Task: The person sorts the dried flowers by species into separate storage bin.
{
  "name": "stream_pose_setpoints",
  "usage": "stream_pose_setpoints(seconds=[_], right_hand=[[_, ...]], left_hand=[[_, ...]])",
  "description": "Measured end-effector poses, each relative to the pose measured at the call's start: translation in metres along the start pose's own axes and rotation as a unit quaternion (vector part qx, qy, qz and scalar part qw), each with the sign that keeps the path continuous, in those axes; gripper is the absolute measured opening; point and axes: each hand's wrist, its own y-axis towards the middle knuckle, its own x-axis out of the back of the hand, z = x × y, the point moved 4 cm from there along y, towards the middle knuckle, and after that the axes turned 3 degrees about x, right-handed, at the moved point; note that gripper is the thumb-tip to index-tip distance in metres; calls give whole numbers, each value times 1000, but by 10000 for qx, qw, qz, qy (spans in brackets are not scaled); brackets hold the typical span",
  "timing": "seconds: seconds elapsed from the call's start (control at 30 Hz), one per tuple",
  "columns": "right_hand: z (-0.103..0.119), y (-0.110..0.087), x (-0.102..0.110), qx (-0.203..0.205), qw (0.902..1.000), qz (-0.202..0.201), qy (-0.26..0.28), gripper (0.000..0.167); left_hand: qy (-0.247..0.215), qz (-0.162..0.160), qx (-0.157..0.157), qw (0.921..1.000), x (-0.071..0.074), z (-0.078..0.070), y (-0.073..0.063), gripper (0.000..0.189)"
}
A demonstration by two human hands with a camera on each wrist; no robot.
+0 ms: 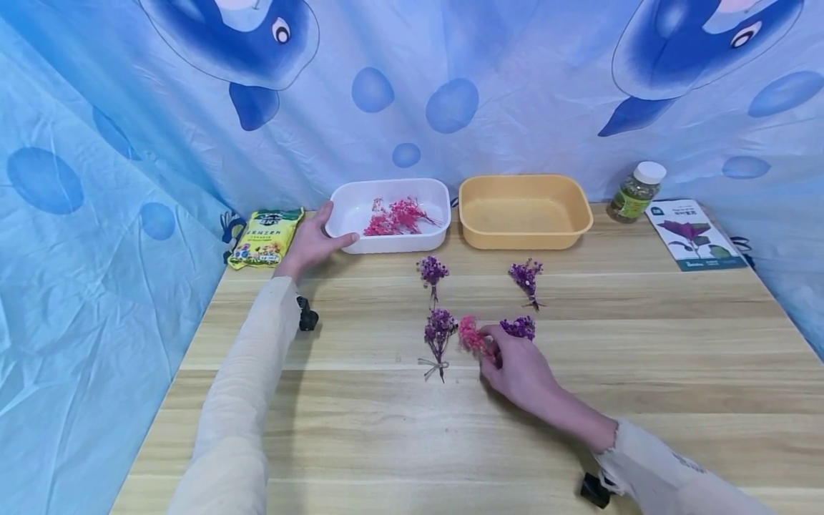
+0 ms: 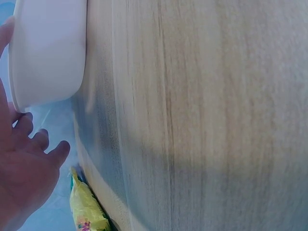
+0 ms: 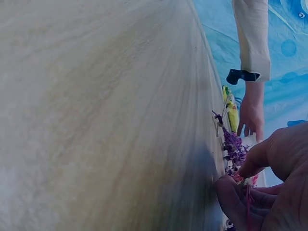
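My right hand [image 1: 520, 366] pinches a small bunch of pink dried flowers [image 1: 473, 336] between thumb and fingers, low over the table; its stems [image 3: 249, 204] run down inside the fingers. My left hand [image 1: 313, 242] holds the left end of a white plastic tub [image 1: 389, 244], thumb at the front of the rim. More pink flowers [image 1: 402, 217] lie inside that tub. Purple bunches surround the right hand: one tied with twine [image 1: 440, 332] to its left, another [image 1: 518, 327] partly hidden behind it, and two farther back, at left [image 1: 433, 272] and right [image 1: 526, 279].
A yellow tub [image 1: 526, 239] stands right of the white one. Beyond it are a lidded jar [image 1: 636, 192] and a card with a plant picture [image 1: 695, 236]. At the back left lies a yellow packet [image 1: 266, 239]. A blue patterned curtain [image 1: 412, 93] hangs behind the wooden table [image 1: 386, 429].
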Motion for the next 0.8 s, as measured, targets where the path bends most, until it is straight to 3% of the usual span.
stream_pose_setpoints(seconds=[0.23, 0.43, 0.6, 0.8], right_hand=[[3, -3, 11, 2, 9989, -81, 453, 41], [6, -3, 28, 268, 9942, -180, 1030, 34], [8, 6, 42, 581, 9940, -300, 876, 32], [4, 20, 52, 454, 9940, -147, 987, 34]], left_hand=[[60, -24, -38, 10000, 0, 0, 0, 110], [54, -66, -34, 10000, 1, 0, 0, 110], [57, -60, 7, 10000, 1, 0, 0, 110], [24, -34, 6, 10000, 0, -1, -2, 110]])
